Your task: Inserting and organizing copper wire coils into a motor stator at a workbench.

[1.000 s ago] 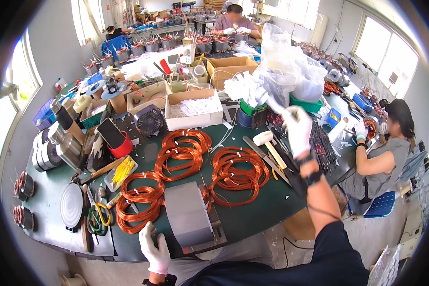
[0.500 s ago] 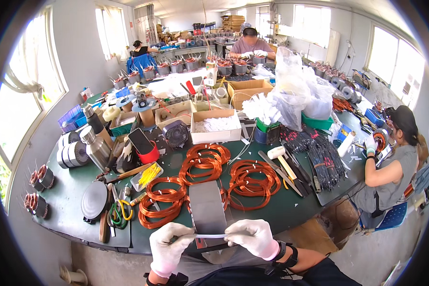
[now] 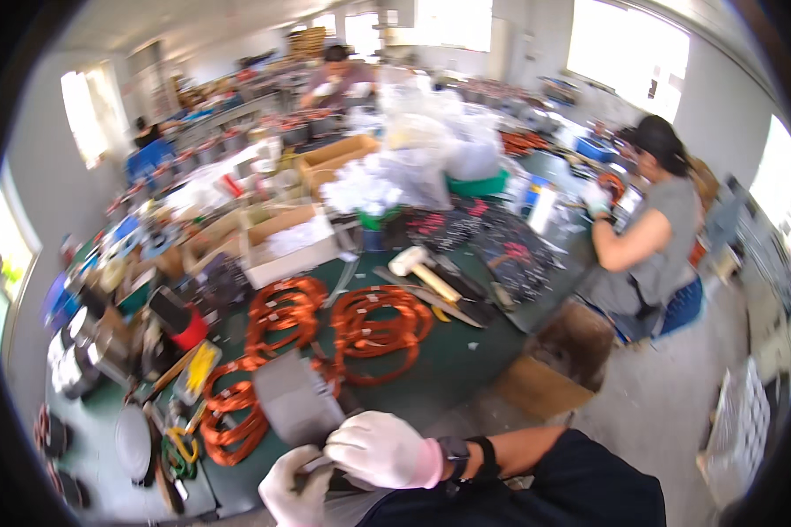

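Along the near edge of the counter: a grey cylindrical core, with the white-gloved left hand and right hand meeting just in front of it.
Left grip: thumb and fingers drawn together on a pale strip, blurred and mostly covered.
Right grip: fingers bent over beside the left fingertips; whether they also clamp the strip, I cannot tell.
Pale strip: between the two hands, near the core's lower end.
Right wrist: a dark watch, with a black band just beside it.
Copper wire coils: overlapping stacks of orange loops to the left of, behind and to the right of the core.
Left side: scissors with yellow and green handles near a grey round disc; yellow slips in a shallow tray; a phone leaning in a red holder.
Behind the coils: an open cardboard box of white pieces.
Right side: a white-headed mallet near a spread of dark, thin lengths.
Far right: a co-worker in a grey top, one gloved hand beside a copper-wound ring.
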`<move>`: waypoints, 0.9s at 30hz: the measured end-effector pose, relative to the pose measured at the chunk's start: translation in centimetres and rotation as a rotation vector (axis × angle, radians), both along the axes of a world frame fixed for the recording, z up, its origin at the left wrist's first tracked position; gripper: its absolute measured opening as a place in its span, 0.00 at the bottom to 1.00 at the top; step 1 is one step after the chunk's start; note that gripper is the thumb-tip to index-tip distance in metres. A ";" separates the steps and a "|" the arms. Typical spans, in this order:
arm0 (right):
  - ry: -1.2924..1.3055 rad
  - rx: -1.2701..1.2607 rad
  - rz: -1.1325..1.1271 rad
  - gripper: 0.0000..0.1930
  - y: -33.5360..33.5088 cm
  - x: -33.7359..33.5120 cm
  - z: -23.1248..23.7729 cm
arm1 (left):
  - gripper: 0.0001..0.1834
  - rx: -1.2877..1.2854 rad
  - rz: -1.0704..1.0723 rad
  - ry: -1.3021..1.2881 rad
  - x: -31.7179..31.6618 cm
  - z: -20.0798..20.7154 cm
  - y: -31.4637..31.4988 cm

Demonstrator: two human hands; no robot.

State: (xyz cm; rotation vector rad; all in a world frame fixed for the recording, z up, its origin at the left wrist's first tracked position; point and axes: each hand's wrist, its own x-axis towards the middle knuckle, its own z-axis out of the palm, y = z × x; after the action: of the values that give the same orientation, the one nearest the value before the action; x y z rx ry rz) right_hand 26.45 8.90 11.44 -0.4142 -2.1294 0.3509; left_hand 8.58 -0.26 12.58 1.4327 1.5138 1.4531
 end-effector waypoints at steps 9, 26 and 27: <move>0.046 -0.118 0.048 0.11 0.3 1.1 -0.6 | 0.11 0.252 0.028 0.658 -0.4 -0.3 0.7; 0.075 -0.303 -0.165 0.07 8.6 5.7 -4.3 | 0.15 0.013 0.513 0.125 -3.7 -8.8 3.5; 0.082 -0.367 -0.162 0.08 9.2 5.6 -5.4 | 0.15 -0.004 0.475 0.203 -4.0 -10.3 3.9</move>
State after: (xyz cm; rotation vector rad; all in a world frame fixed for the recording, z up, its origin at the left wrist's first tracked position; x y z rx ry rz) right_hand 32.02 18.15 6.03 -0.7651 -1.9363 0.6567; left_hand 4.54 3.64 2.32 1.3036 2.0892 1.6016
